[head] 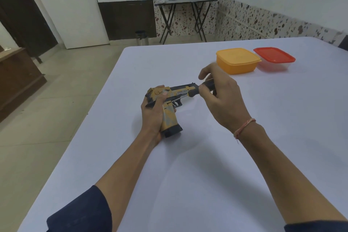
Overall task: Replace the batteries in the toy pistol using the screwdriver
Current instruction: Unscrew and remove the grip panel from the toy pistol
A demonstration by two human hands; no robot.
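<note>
Screwdriver [190, 94] slanting down-left from right hand [216, 96], fingers clamped on handle, tip meeting pistol [169, 103] gripped in left hand [152, 113].

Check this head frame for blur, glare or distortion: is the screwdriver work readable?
Head view: soft, even light, no glare; faint shadows on the table. Right hand slightly motion-blurred. Screwdriver and toy pistol readable, though its tip is tiny. Wide-angle bending shows at the edges.

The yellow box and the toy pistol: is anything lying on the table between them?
Only the right hand with the screwdriver hangs there; the table under it looks bare in the head view.
</note>
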